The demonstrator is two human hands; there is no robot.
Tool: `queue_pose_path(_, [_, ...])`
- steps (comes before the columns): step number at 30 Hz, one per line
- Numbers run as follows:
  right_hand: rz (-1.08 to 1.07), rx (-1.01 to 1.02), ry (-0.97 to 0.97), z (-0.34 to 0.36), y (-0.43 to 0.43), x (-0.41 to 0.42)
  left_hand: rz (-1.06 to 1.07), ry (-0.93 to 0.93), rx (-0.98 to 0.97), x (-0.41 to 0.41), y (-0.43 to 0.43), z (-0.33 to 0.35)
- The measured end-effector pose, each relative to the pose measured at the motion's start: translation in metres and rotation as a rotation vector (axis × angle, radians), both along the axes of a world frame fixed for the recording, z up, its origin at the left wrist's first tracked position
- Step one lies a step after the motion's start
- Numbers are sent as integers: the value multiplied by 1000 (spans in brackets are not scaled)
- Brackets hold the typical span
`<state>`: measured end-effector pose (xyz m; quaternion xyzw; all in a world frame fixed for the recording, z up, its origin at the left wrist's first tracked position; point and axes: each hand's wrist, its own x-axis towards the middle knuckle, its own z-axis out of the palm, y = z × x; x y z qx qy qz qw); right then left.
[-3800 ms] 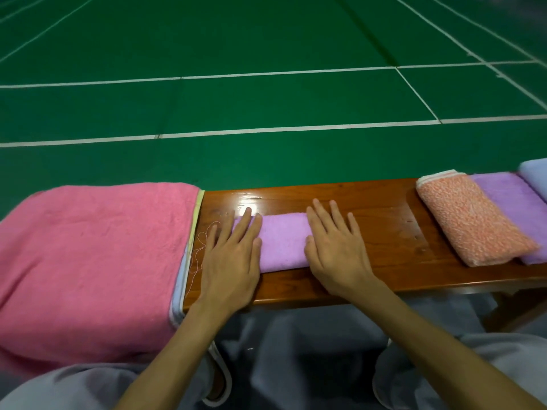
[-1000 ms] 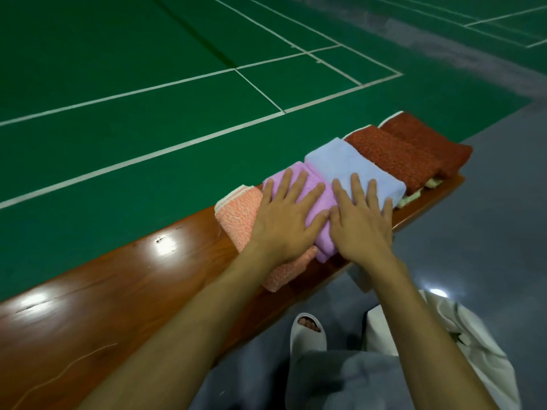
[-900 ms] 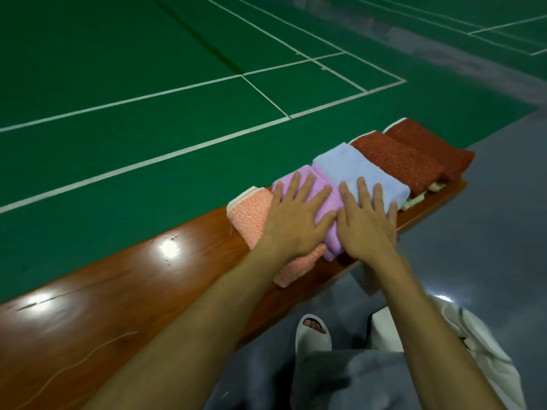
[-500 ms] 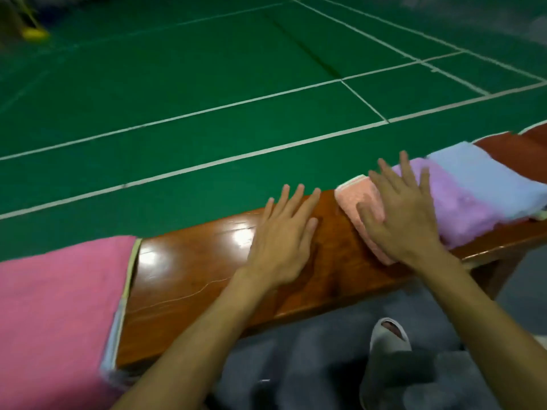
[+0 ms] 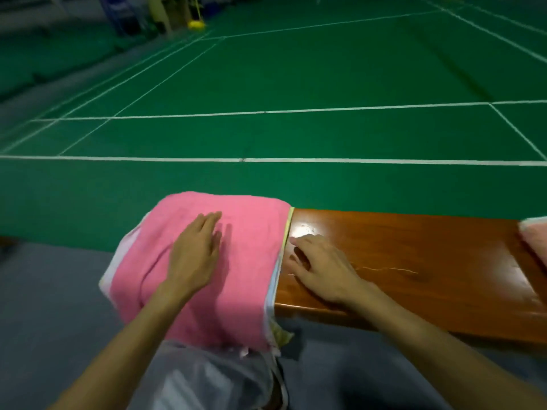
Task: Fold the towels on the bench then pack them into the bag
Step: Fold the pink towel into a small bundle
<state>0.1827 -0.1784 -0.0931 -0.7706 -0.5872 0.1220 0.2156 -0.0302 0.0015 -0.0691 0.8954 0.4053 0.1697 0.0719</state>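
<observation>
a: where is the pink towel (image 5: pixel 245 261) found?
b: it is draped over the left end of the wooden bench (image 5: pixel 414 247), with its near part hung over the front edge. paler layers and a yellow hem (image 5: pixel 288 229) are seen under its right side.
a: how is the left hand (image 5: pixel 195 255) held?
b: it is held flat over the towel's top, fingers straight and together, nothing gripped. a shadow is cast just to its right, so light contact or a slight hover cannot be settled through the blur.
a: and the right hand (image 5: pixel 322 267)?
b: it is set on the bare wood just beside the towel's right edge, fingers spread and relaxed, pointed at the layered edges. nothing is held.
a: what else is seen?
b: 1 folded pinkish towel (image 5: pixel 535 235) is cut off at the right edge of the view, well apart from both hands. a loose thread (image 5: pixel 387 269) is seen on the wood near the right wrist. a green court floor (image 5: pixel 296 84) with white lines is spread behind.
</observation>
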Motion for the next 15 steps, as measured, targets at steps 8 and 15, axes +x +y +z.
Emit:
queue_pose_path(8, [-419,145,-23,-10,78,-50,503,-47,51,-60,60,-12])
queue_pose_path(15, [-352,341,-6,-20,72,-51,586,-194,55,-60,64,-15])
